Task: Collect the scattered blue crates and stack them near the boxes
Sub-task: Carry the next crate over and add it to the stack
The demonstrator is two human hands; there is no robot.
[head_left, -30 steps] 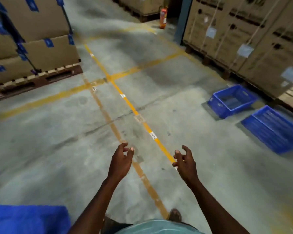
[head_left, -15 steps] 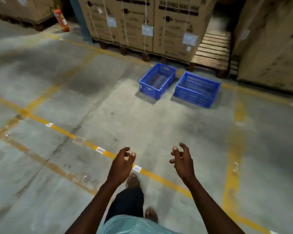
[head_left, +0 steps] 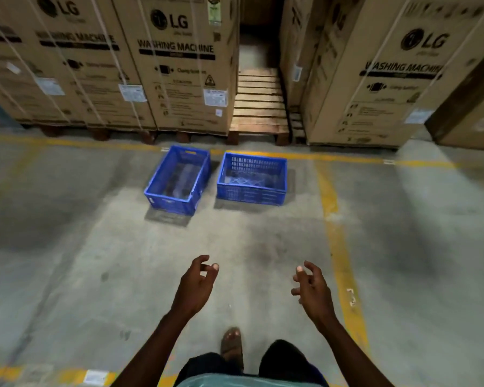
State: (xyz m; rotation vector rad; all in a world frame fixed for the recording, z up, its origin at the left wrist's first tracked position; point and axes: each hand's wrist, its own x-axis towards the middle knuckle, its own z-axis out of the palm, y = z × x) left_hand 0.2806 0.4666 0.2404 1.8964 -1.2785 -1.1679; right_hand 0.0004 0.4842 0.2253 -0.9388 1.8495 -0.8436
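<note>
Fingers [head_left: 204, 261] of the left hand [head_left: 196, 286] hang loosely curled with the thumb tip close to them, and those of the right hand [head_left: 312, 289] are spread and half bent in the same slack way; neither hand holds anything, and both float over bare floor in the near middle of the scene. Far ahead of them sit two blue plastic crates, side by side but apart. One, the left crate [head_left: 178, 180], is a deep rectangular tub with mostly solid walls and a slot handle at its far end, turned at a slight angle. Its neighbour, the right crate [head_left: 252, 178], is wider and squarer to the view, with walls pierced by rows of small slots and a lattice bottom. Both stand upright and open-topped on the concrete floor [head_left: 95, 261], which is grey, smooth and blotched with darker stains. Worn yellow painted lines [head_left: 337, 241] cross it, one running along just beyond the crates and another heading from far to near on the right. Behind the crates rise tall brown cardboard boxes [head_left: 179, 65] printed with a washing machine label, bound with thin white straps and raised on wooden pallets [head_left: 259, 104], whose bare slats show in the gap between the box stacks. At the near edge a sandalled foot [head_left: 231, 340] and dark trousers are visible.
</note>
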